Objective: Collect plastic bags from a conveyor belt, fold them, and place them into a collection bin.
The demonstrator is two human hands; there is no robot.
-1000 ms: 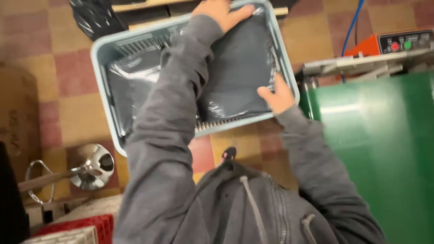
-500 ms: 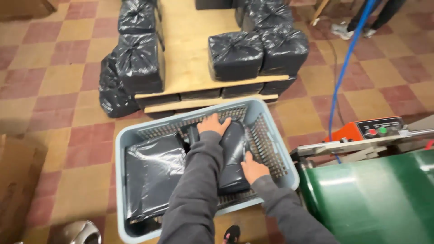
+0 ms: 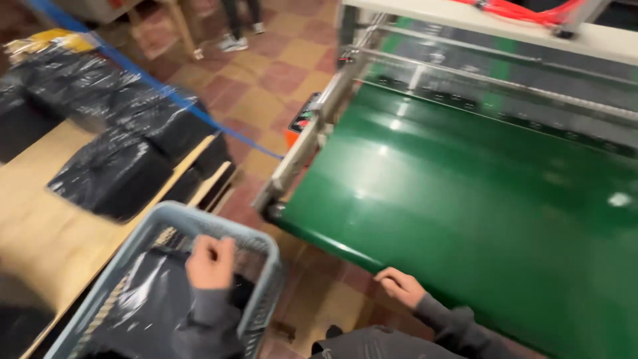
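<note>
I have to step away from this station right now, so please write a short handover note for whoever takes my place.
Left hand: closed in a fist inside the blue-grey basket, over a black plastic-wrapped package; whether it grips the wrap is too blurred to tell.
Right hand: empty, fingers curled at the near edge of the green conveyor belt.
Done: nothing lies on the belt.
Left: the package is in the basket; more black packages sit on the wooden pallet to the left.

Left hand [image 3: 211, 261] in basket [image 3: 266, 292], beside conveyor [image 3: 465, 199]
</note>
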